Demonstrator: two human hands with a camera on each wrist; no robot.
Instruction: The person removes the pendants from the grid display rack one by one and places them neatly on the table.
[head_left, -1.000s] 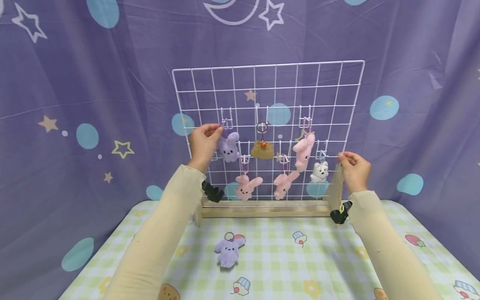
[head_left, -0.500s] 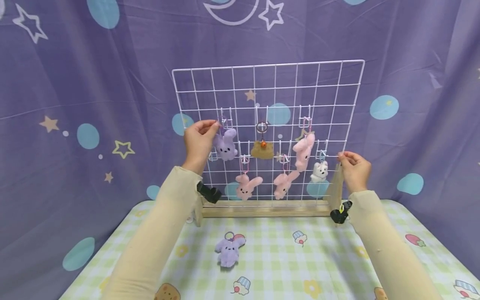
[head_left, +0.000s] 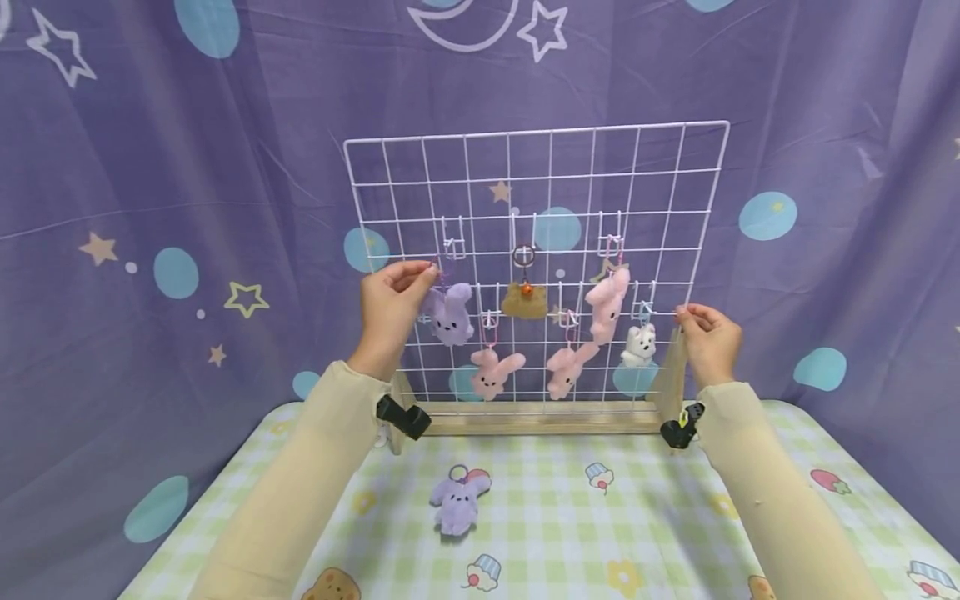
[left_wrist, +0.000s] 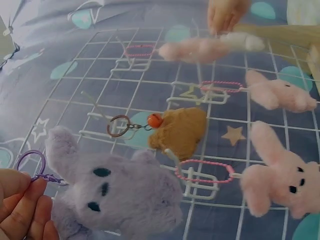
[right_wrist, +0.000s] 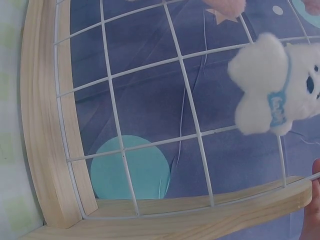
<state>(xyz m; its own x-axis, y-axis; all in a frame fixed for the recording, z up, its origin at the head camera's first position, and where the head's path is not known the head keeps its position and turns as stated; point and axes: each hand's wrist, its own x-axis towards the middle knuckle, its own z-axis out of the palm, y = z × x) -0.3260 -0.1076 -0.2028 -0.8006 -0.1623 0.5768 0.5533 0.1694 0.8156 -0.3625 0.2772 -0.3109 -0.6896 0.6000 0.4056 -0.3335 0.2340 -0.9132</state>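
Note:
My left hand (head_left: pixel 392 308) pinches the purple ring (left_wrist: pixel 31 162) of a purple plush bunny keychain (head_left: pixel 450 315) between thumb and fingertips. The bunny hangs in front of the white wire grid (head_left: pixel 551 177), below and left of a bare white hook (head_left: pixel 453 248). In the left wrist view the ring looks free of any hook. At the grid's right edge, my right hand (head_left: pixel 711 340) pinches the side wire above the wooden stand (head_left: pixel 670 375). Closest to it hangs a white plush dog keychain (head_left: pixel 640 344); in the right wrist view it wears a blue band (right_wrist: pixel 276 107).
Several pink bunny keychains (head_left: pixel 498 372) and a brown plush keychain (head_left: pixel 525 301) with an orange bell (left_wrist: pixel 154 120) hang on hooks. A second purple bunny keychain (head_left: pixel 457 502) lies on the checkered tablecloth (head_left: pixel 555 500). A purple curtain (head_left: pixel 247 167) hangs behind.
My left hand has moved left, first rising slightly and then dropping, taking the purple bunny keychain off its hook. The right hand has stayed on the grid's edge.

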